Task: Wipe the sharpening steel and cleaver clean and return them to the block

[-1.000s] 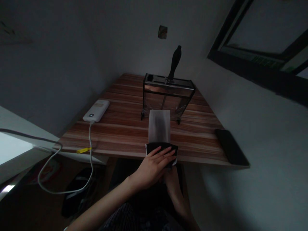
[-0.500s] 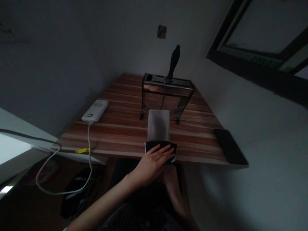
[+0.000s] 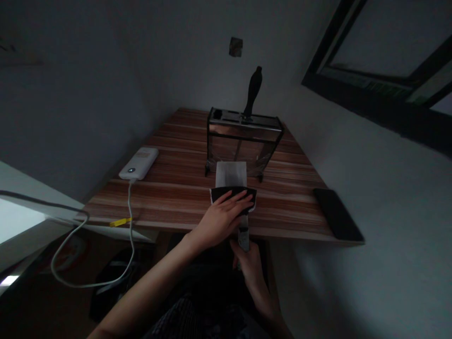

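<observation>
A broad, flat, rectangular metal blade, like a cleaver's [image 3: 231, 174], points away from me over the front of the table. A black sheet with pale edges, looking like sandpaper [image 3: 216, 195], lies across the blade and sticks out on both sides. My left hand [image 3: 222, 219] presses it down with fingers laid along it; the thumb is hidden. My right hand [image 3: 250, 263] is closed round the cleaver's grey handle [image 3: 243, 238] just off the table's front edge. Behind the blade stands a see-through knife rack [image 3: 243, 146] with a black-handled tool [image 3: 253, 92] upright in it.
On the left of the wood-grain table [image 3: 176, 188] lies a white power bank [image 3: 139, 163], with a white cable [image 3: 130, 202] looping off the edge. The cable carries a yellow tag [image 3: 120, 221]. A black phone [image 3: 338, 214] rests at the right corner. Walls stand close on both sides.
My left hand and the sandpaper have slid forward along the blade, uncovering the handle. Less of the blade's far part shows. My right hand stays at the handle, nearly in place.
</observation>
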`<state>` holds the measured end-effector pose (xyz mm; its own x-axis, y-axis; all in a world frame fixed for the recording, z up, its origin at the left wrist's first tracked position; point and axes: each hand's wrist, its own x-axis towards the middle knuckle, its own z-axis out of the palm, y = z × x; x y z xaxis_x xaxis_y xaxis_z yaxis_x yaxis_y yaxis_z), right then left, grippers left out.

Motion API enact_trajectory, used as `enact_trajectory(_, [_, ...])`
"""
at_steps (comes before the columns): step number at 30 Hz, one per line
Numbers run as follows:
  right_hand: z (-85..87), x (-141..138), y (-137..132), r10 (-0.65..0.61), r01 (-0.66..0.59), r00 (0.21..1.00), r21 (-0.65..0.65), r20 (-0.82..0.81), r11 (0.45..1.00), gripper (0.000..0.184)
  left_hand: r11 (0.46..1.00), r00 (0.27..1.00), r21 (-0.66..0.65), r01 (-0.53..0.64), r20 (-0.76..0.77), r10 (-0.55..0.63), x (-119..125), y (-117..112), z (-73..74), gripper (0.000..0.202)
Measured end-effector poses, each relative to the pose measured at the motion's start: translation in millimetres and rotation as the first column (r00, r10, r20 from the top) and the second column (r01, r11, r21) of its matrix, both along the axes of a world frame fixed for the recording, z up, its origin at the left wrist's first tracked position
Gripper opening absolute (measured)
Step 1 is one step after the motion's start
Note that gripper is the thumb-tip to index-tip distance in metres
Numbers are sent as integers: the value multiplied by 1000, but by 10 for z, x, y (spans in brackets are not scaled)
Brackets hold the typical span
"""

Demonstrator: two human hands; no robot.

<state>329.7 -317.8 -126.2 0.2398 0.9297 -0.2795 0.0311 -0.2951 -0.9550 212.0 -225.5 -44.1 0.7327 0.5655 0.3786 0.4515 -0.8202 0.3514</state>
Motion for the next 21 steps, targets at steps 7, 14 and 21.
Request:
enact_trajectory(7, [-13, -4, -8, -21, 21, 1000, -25, 6, 999, 39, 997, 999, 69, -43, 27, 41, 48, 249, 86, 41])
enact_trajectory(14, [3, 1, -17, -17, 17, 1000, -24, 0, 1000, 41, 987, 995, 131, -93, 44, 88, 80, 443, 161, 39])
enact_trajectory(21, [-11, -1, -16, -27, 26, 1000, -45, -9, 999, 41, 980, 994, 164, -110, 45, 104, 103, 612, 232, 38])
